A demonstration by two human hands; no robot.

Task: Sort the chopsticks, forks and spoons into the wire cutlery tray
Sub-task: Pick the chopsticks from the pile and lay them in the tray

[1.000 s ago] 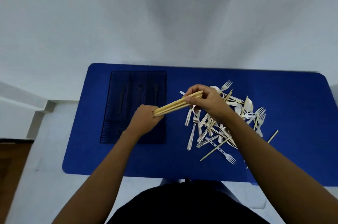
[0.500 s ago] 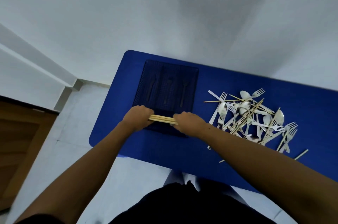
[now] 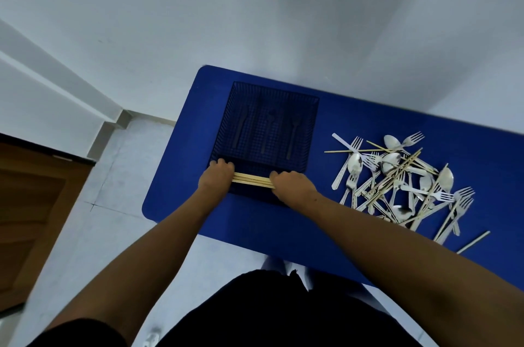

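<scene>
A bundle of several wooden chopsticks (image 3: 251, 179) lies crosswise in the near compartment of the dark wire cutlery tray (image 3: 272, 97). My left hand (image 3: 217, 174) grips its left end and my right hand (image 3: 293, 186) grips its right end. The tray sits on the left part of the blue table (image 3: 354, 117); its three long compartments show dark cutlery outlines. To the right lies a tangled pile of cutlery (image 3: 402, 179): silver forks, spoons and more chopsticks. One loose chopstick (image 3: 473, 242) lies near the table's front edge.
The table stands against a white wall. A pale tiled floor (image 3: 119, 204) and a brown wooden door (image 3: 31, 219) are on the left. My dark clothing fills the bottom of the view.
Both hands carried the chopstick bundle from above the pile's left side down to the tray's near compartment. The camera swung left, so the pile now sits further right.
</scene>
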